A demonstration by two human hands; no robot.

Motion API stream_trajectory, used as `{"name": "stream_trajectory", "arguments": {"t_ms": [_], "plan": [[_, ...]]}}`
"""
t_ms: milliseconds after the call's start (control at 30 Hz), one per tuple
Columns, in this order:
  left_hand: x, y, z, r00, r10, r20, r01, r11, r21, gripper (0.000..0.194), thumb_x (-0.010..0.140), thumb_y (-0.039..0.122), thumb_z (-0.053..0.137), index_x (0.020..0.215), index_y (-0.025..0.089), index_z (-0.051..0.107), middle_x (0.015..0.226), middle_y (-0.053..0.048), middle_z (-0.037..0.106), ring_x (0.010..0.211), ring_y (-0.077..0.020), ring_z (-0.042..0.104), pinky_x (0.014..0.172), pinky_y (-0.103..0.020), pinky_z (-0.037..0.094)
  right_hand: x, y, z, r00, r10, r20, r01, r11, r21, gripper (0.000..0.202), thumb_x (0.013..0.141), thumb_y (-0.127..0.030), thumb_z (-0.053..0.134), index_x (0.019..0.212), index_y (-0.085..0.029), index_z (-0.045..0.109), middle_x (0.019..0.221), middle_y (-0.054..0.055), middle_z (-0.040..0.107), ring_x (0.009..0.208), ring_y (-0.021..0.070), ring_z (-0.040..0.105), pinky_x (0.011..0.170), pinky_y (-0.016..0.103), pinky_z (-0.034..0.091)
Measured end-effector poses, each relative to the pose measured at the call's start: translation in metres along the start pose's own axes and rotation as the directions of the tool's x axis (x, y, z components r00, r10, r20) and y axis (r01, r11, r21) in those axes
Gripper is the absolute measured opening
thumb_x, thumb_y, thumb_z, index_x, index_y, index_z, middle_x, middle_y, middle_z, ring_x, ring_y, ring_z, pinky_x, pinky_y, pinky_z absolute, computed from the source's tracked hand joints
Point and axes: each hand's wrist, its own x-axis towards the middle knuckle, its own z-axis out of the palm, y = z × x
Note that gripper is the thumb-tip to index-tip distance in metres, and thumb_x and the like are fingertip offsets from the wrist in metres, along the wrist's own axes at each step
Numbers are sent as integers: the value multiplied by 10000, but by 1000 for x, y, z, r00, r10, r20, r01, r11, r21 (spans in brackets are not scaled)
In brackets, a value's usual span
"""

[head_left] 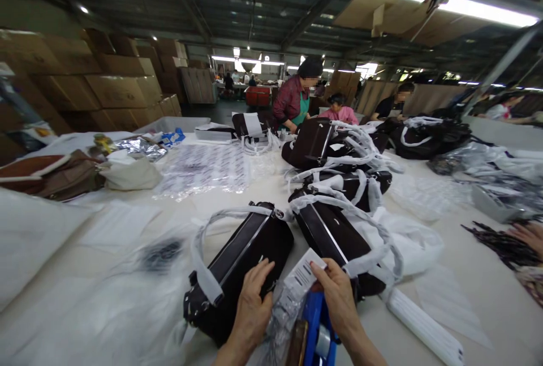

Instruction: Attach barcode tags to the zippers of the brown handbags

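A dark brown handbag [237, 264] with a white-wrapped handle lies on the pale table [195, 207], just left of centre. My left hand [253, 304] rests against its right side, fingers spread. Between thumb and fingers, my right hand [337, 292] pinches a white barcode label [302, 276]. Below the label is crumpled clear plastic [282, 326], beside a blue object [313, 318] that my right hand partly covers. Another dark handbag [335, 236] with a wrapped handle lies just behind my right hand.
More dark bags [311, 142] are piled behind. Plastic sheets [203, 168] and a brown bag [51, 173] lie at the left, a white strip [424, 326] at the right. Someone's hand [528, 236] shows at the right edge; a person in a green apron [297, 100] stands across the table.
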Motion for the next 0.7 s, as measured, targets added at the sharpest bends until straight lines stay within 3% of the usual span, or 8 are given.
{"name": "stream_trajectory", "arguments": {"t_ms": [100,233,467,700], "plan": [[4,2,1,997,57,49,-56,998,-31,390,626,77,450,933,219,643,1077,-51,617,1101,-212,476,1013,-378,315,-3,-1,3,1000,9,23,-9,1000,28,325,674,-473,616,726,-158,552,583,-7,571,561,148,537,495,230,420],[0,2,3,994,-34,100,40,997,-61,213,695,190,441,753,187,645,805,-51,649,825,-202,571,782,-317,426,-6,-2,3,999,20,31,-22,997,74,314,673,-458,624,728,-157,552,597,3,588,560,150,547,498,237,432],[-15,-12,-4,970,-211,119,227,963,-148,291,711,339,394,777,154,607,580,-21,595,597,-173,558,602,-286,421,-9,2,0,998,51,-32,-47,992,119,320,636,-449,648,713,-153,553,560,-13,550,525,135,519,446,219,411],[-30,-14,-17,935,-339,105,353,920,-167,374,674,421,370,791,144,594,595,-38,600,504,-154,552,446,-242,348,-6,12,4,994,96,-60,-89,990,114,338,590,-448,662,702,-148,554,558,-17,547,509,123,497,430,219,418]]}}
